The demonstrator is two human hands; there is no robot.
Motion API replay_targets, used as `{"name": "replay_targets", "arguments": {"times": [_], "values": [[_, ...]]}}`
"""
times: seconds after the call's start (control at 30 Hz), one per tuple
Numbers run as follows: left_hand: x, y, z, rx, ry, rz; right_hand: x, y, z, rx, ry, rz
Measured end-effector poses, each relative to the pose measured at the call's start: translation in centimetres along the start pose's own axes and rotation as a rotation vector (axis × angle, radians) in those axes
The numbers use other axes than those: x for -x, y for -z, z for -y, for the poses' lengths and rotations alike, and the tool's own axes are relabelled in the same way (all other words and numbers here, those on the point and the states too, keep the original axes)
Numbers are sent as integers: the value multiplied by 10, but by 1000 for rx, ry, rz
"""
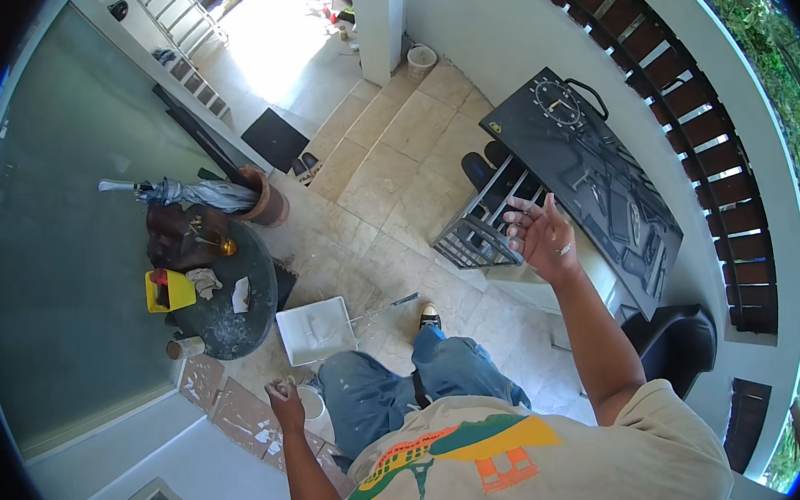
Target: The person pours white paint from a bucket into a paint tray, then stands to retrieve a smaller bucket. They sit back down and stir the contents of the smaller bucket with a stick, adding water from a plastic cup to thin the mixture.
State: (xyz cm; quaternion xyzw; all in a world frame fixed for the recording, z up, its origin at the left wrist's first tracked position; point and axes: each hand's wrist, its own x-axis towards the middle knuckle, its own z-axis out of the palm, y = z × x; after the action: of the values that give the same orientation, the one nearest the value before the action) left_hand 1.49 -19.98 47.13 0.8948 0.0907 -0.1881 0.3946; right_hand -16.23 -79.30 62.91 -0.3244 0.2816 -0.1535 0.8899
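Note:
My right hand [542, 239] is raised on the right with its fingers apart and nothing in it; white smears show on the skin. It hovers beside a slatted metal rack [474, 237] and a dark tabletop [591, 174] with a clock dial. At the lower left, my left hand [286, 405] is curled closed, next to a white bucket [314, 405]. Whether its fingers hold anything is hidden. Ahead of my knees lies a white paint tray [315, 332] with white paint inside. A thin rod with a dark end [404, 299] reaches out from the tray's right side.
A round dark table [259, 308] on the left bears a yellow container [178, 292], rags and a brown bag [183, 234]. Behind it, an umbrella [198, 195] leans in a brown bin [269, 202]. Steps [385, 119] lie ahead; a black chair [675, 346] stands right.

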Motion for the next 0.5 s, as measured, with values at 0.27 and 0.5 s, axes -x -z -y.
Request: {"name": "replay_targets", "arguments": {"times": [0.27,0.5], "values": [[-26,-10,-37,229,213,-31,-64,24,-17,294,-28,-297],[-143,-85,-60,430,429,-8,-185,13,4,264,56,-342]]}}
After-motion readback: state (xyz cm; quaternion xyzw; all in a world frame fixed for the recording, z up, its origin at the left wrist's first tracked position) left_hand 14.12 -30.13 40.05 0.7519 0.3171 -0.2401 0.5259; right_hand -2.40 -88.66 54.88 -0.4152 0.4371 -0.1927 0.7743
